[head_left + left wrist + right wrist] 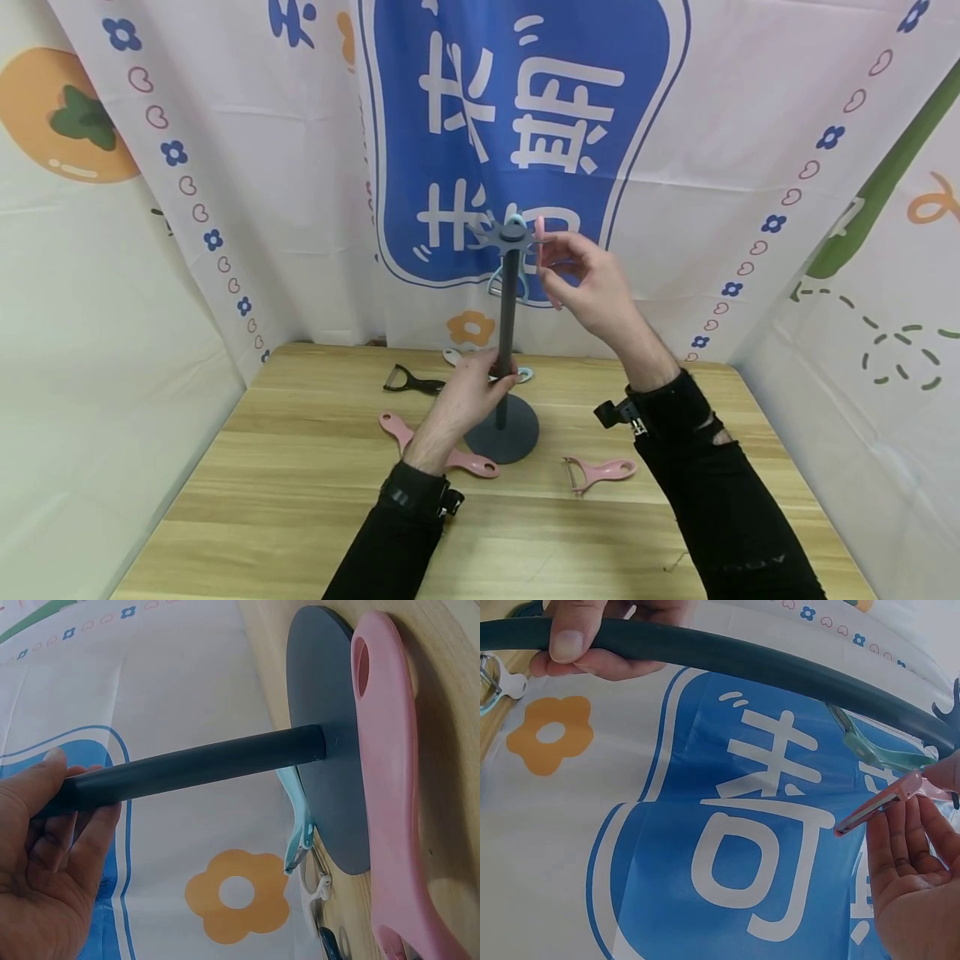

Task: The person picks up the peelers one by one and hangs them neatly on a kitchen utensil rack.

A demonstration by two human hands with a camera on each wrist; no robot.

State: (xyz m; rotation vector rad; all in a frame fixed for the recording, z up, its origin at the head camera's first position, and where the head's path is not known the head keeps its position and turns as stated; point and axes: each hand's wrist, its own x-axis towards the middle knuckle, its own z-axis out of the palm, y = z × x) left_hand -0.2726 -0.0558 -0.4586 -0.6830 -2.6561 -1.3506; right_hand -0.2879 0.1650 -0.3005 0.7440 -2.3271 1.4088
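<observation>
My left hand (467, 393) grips the dark grey post (507, 321) of an upright stand, a little above its round base (517, 437). At the top of the stand is a ring of hooks (510, 236), with a light blue peeler (524, 279) hanging on the far side. Beside the hooks, my right hand (592, 283) pinches a pink peeler (540, 237) between thumb and fingers. In the right wrist view this pink peeler (877, 804) has its blade end pointing away from the palm, close by the hanging light blue peeler (881, 754).
A black peeler (411, 382) lies left of the stand on the wooden table (270, 500). Pink handles (476, 464) show around my left forearm, partly hidden by it. Another pink peeler (611, 472) lies right of the base. A light blue handle (526, 374) shows behind the post.
</observation>
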